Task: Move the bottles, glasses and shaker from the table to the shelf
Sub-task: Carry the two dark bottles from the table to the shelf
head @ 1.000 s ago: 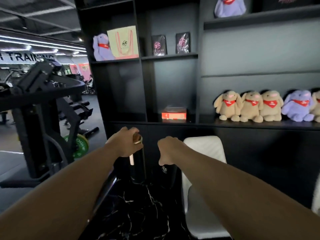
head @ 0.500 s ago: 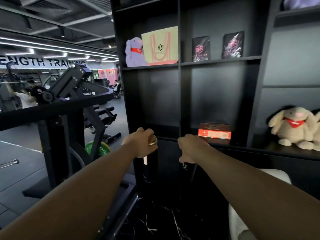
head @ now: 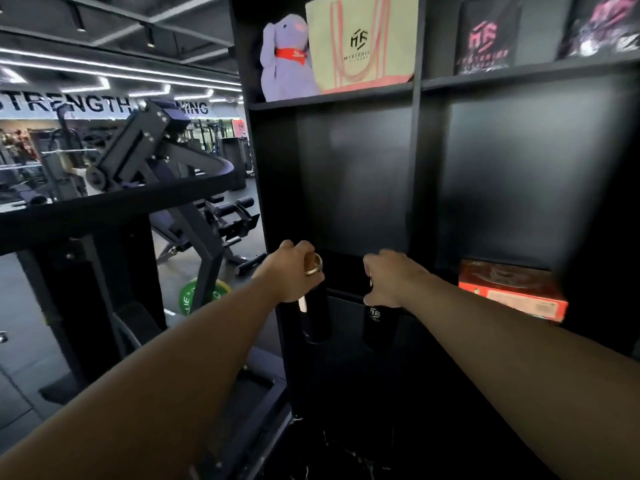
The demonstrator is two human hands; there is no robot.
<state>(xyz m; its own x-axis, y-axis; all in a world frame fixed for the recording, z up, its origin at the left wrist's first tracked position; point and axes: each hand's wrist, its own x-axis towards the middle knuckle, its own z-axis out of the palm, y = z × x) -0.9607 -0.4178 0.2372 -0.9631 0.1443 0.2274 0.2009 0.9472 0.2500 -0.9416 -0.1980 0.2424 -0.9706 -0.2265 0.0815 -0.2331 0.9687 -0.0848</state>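
My left hand [head: 294,271] grips the top of a black bottle with a gold cap [head: 315,320], which hangs upright below my fist. My right hand [head: 389,280] is closed on the top of a second black bottle with a white logo [head: 375,327]. Both bottles are held in the air just in front of the lower opening of the black shelf [head: 346,292], near its front edge. The bottles' upper parts are hidden by my fingers. A corner of the black marble table [head: 346,455] shows at the bottom.
A red box [head: 512,292] lies on the shelf to the right of my hands. Higher up stand a purple plush rabbit [head: 287,57], a yellow tote bag [head: 360,43] and dark packets [head: 488,36]. Gym machines [head: 138,188] fill the left side.
I have moved closer to the shelf with both bottles; the shelf compartment now looms larger and the plush toys and white chair on the right have left the view.
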